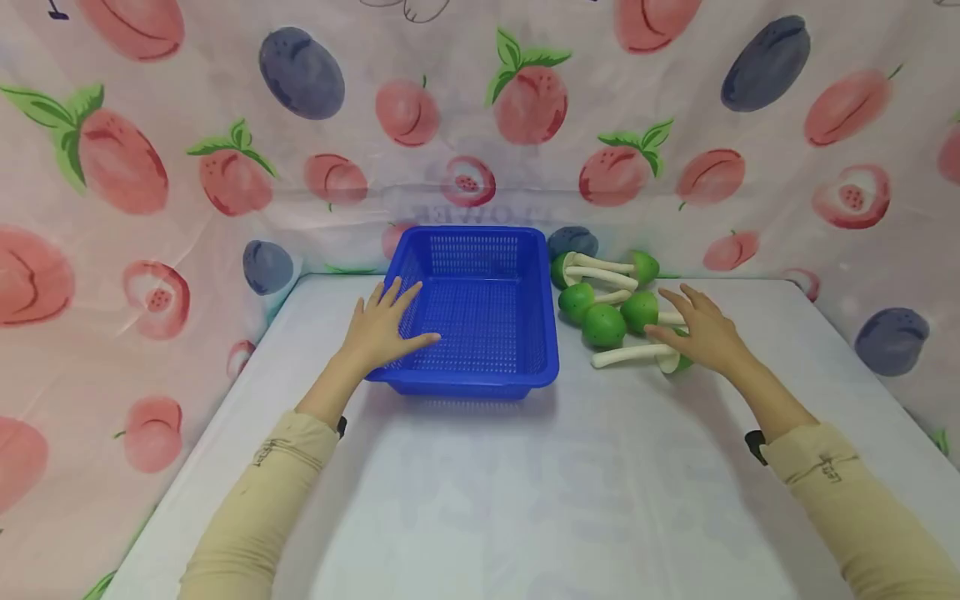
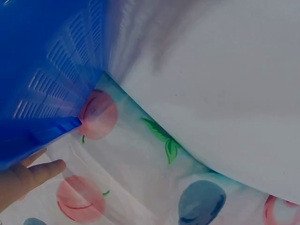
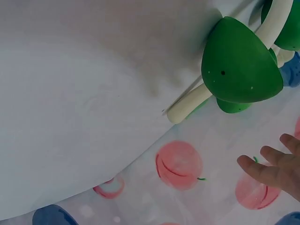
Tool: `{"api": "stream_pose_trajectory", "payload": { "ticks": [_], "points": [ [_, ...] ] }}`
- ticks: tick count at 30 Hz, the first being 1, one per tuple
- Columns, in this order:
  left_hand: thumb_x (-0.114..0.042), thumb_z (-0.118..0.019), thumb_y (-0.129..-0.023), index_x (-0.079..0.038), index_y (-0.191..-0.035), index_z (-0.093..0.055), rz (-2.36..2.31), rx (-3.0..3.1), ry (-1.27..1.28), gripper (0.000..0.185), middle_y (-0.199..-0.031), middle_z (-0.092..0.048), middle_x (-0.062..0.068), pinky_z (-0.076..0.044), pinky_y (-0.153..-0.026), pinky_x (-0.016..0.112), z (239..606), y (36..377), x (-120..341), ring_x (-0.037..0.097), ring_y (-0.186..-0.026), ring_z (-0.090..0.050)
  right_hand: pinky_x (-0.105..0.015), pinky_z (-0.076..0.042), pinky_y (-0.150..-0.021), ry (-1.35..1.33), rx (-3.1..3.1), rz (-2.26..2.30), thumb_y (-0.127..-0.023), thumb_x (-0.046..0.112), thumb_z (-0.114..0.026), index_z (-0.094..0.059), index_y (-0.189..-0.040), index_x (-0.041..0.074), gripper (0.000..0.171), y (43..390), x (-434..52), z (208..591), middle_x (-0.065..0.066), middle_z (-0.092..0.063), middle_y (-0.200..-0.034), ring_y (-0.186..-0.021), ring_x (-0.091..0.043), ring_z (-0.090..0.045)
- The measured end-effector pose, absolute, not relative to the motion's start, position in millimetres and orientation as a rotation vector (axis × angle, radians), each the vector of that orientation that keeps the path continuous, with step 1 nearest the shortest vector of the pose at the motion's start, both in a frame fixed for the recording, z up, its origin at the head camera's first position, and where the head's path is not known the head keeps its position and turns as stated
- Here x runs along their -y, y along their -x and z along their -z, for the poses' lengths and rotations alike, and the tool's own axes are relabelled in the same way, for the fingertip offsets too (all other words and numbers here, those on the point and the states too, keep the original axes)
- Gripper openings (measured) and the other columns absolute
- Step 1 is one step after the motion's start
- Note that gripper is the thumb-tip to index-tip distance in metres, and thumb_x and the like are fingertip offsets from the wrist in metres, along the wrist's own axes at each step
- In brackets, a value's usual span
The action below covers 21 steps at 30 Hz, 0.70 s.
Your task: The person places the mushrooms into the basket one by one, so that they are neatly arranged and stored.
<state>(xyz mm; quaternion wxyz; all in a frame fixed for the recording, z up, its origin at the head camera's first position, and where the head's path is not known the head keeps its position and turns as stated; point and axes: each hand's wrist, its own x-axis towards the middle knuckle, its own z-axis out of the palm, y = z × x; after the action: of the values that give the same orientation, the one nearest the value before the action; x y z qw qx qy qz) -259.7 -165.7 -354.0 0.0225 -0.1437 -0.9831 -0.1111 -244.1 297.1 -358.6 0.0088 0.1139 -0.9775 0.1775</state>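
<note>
A blue plastic basket with slotted walls stands near the back of the table. Over its left rim my left hand spreads its fingers and holds nothing; in the left wrist view its fingers show beside the basket's edge. Right of the basket lie several toy mushrooms with green caps and white stems. My right hand, fingers apart, hovers at the right side of this pile, overlapping the nearest mushroom in the head view. A mushroom's green cap is large in the right wrist view.
A white cloth covers the table. Behind and at both sides hangs a fruit-print sheet, which meets the table just behind the basket and mushrooms.
</note>
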Motion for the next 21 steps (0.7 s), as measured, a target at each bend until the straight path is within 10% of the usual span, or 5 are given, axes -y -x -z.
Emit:
{"api": "stream_pose_trajectory", "payload": {
  "ticks": [21],
  "points": [
    [-0.038,-0.058,-0.092,-0.011,-0.138,-0.047,0.446,2.83,0.494,0.055,-0.14,-0.049,0.017,-0.035,-0.109,0.052,354,258,162,0.036,-0.132,-0.043,-0.065,-0.026,-0.104,-0.377,2.874,-0.884,-0.09,0.03,-0.062,-0.047,-0.13,-0.007,0.057,243,-287,351,-0.034,-0.039,-0.137,-0.13,-0.05,-0.031]
  ]
}}
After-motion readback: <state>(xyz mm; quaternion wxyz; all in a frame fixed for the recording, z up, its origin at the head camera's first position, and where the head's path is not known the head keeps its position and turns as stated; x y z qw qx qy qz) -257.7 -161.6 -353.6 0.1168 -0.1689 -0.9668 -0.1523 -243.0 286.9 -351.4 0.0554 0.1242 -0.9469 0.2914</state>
